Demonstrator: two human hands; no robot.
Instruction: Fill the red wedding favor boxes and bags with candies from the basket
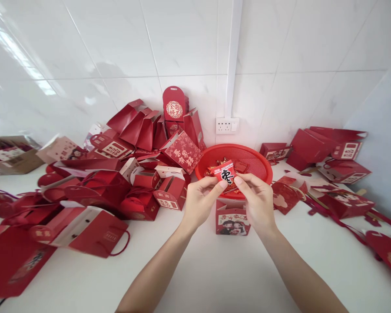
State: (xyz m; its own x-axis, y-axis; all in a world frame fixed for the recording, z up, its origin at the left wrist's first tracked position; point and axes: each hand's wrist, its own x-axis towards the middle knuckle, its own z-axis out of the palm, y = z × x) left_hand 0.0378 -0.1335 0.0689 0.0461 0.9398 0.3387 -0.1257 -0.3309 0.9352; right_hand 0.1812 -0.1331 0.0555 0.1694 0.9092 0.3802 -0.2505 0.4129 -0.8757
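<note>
Between my two hands is a small red wrapped packet (227, 174) with a large black character on a white patch. My left hand (200, 198) pinches its left edge between thumb and fingers. On its right edge, my right hand (256, 195) is closed in the same kind of pinch. Behind the packet sits a round red plastic basket (262, 167) holding several small wrapped pieces, partly hidden by my hands. A small red gift box (232, 222) with a cartoon couple on its front stands upright just below my hands.
Many red gift boxes (112, 187) are heaped on the left of the white table (195, 274). More boxes (313, 148) and ribbons lie to the right. A cardboard carton (19, 163) is at the far left. A wall socket (227, 125) is behind the basket.
</note>
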